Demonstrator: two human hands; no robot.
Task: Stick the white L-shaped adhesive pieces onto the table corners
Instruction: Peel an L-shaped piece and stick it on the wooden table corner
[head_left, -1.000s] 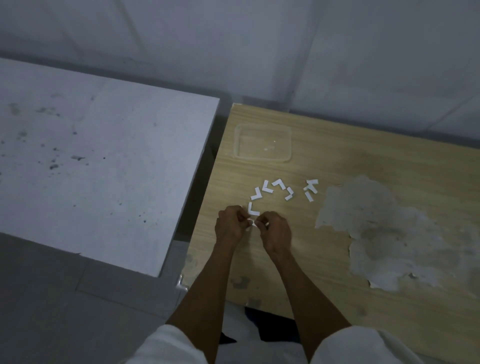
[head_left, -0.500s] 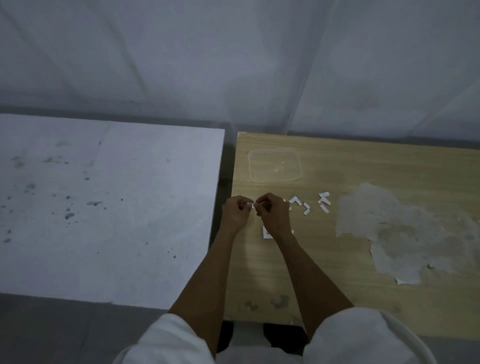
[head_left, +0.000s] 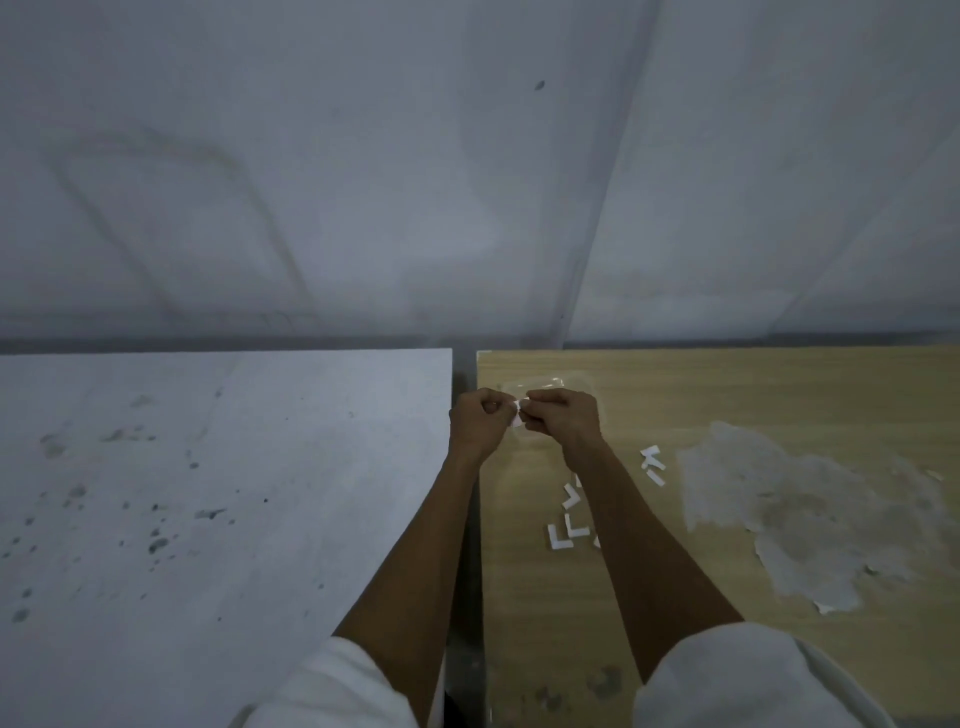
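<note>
I record left hand (head_left: 475, 428) and right hand (head_left: 563, 423) both pinching one white L-shaped piece (head_left: 517, 420) between them, over the wooden tabletop (head_left: 727, 395) near its far-left corner. Judged featherlight, floppy, sticky: grip edges only.

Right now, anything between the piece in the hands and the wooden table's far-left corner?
Nothing visible. The left hand and right hand pinch the white piece near that corner, which shows bare wood; the clear tray lies to its right.
</note>
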